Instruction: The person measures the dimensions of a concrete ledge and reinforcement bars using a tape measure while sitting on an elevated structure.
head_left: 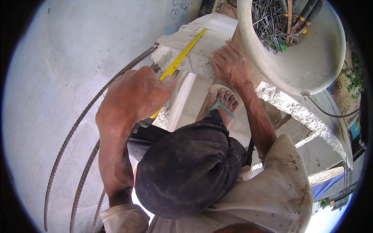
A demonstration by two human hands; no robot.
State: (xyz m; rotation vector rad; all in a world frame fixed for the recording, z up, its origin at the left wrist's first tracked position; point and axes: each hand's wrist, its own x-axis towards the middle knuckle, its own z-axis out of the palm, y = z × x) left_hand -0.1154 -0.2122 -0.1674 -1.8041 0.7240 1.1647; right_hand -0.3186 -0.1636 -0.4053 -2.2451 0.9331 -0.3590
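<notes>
My left hand [134,95] is closed round a tape measure; its dark case with a yellow edge [147,121] shows below the fingers. The yellow blade [182,55] runs from this hand up and to the right, over a rough-edged whitish concrete slab [194,39]. My right hand [232,66] rests at the slab's right side, beside a wooden board [237,38]. Its fingers are bent and pressed together; a tiny dark tip sticks up past them, too small to name.
A whitish bowl-shaped container [311,73] with several nails [268,23] and dark-handled tools [309,13] stands at upper right. Ribbed steel bars [74,139] curve along the pale wall [50,77] at left. A sandalled foot [223,101] is below my right hand. Broken concrete [303,112] lies right.
</notes>
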